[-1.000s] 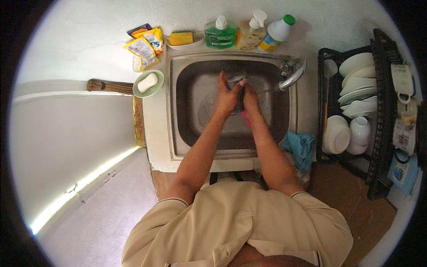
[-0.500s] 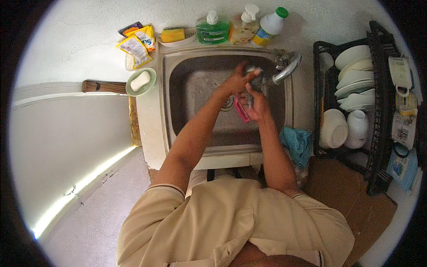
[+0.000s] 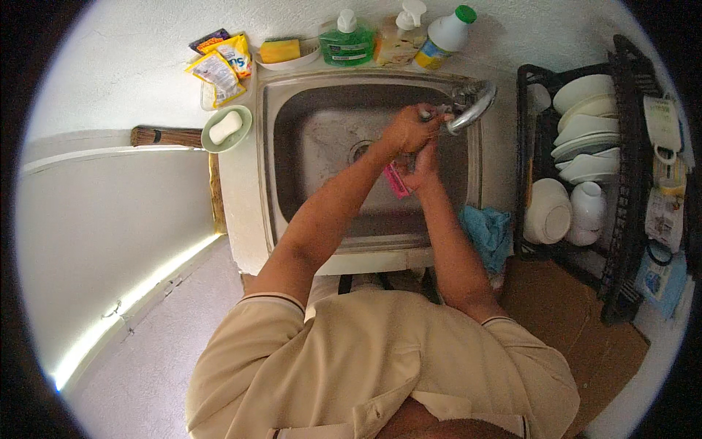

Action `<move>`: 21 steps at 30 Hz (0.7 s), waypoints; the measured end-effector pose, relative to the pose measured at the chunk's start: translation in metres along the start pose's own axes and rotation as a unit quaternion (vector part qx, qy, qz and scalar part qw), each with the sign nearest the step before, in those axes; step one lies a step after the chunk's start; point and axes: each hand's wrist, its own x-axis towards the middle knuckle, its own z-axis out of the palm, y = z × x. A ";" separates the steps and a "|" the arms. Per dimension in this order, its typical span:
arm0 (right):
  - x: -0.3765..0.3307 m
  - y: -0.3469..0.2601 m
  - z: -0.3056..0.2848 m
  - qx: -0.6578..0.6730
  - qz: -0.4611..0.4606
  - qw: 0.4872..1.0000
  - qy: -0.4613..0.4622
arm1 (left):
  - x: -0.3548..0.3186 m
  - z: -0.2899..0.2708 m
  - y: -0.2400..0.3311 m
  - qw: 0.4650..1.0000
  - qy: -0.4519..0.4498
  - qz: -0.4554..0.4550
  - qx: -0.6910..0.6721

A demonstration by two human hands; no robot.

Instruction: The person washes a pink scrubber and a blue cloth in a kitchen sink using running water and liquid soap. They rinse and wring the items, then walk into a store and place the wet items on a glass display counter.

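Over the steel sink point(image 3: 314, 203), both my hands meet just left of the curved metal tap point(image 3: 475, 110). My left hand point(image 3: 411, 133) is closed, its fingers bent around something small and dark point(image 3: 425, 115) close under the spout; the kind of thing cannot be made out. Below it, my right hand point(image 3: 422, 172) is closed beside a bright pink, narrow flat piece point(image 3: 397, 181) that pokes out at its left side. My left hand hides part of the right hand's fingers. The drain point(image 3: 360, 150) shows left of the hands.
Along the back ledge stand a sponge point(image 3: 281, 50) in a dish, green pump soap point(image 3: 347, 44), another pump bottle point(image 3: 401, 40) and a green-capped bottle point(image 3: 444, 40). Soap point(image 3: 225, 128) lies at left. A teal cloth point(image 3: 486, 233) hangs at right beside a black dish rack point(image 3: 521, 161).
My left hand has moved right, closer to the tap, and now overlaps my right hand's fingers. The dark thing is more covered. The pink piece has barely shifted.
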 end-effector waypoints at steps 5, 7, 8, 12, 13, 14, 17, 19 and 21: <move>0.004 0.011 0.013 -0.066 -0.100 0.992 -0.037 | -0.009 0.003 0.004 0.995 0.101 -0.008 0.005; 0.015 0.020 0.010 -0.065 -0.155 0.985 -0.029 | -0.010 0.004 -0.001 0.993 0.108 0.001 -0.039; 0.023 0.024 0.006 -0.113 -0.203 0.972 -0.025 | -0.009 0.006 -0.004 0.991 0.128 0.010 -0.045; 0.059 0.025 -0.014 -0.422 -0.425 0.801 0.017 | -0.011 0.014 -0.003 0.978 0.179 0.005 -0.107; 0.065 0.024 -0.019 -0.500 -0.472 0.726 0.027 | -0.011 0.015 -0.003 0.974 0.184 -0.007 -0.131; 0.061 0.019 -0.013 -0.534 -0.428 0.729 0.018 | -0.010 0.012 -0.014 0.963 0.188 -0.029 -0.193; 0.028 -0.009 0.019 -0.561 -0.187 0.806 -0.021 | -0.020 -0.001 -0.040 0.920 0.223 -0.059 -0.316; 0.025 -0.023 0.028 -0.611 -0.165 0.774 -0.028 | -0.047 -0.006 -0.032 0.906 0.287 -0.027 -0.311; -0.001 -0.040 0.054 -0.693 -0.189 0.686 -0.116 | -0.080 -0.024 -0.040 0.921 0.288 -0.025 -0.262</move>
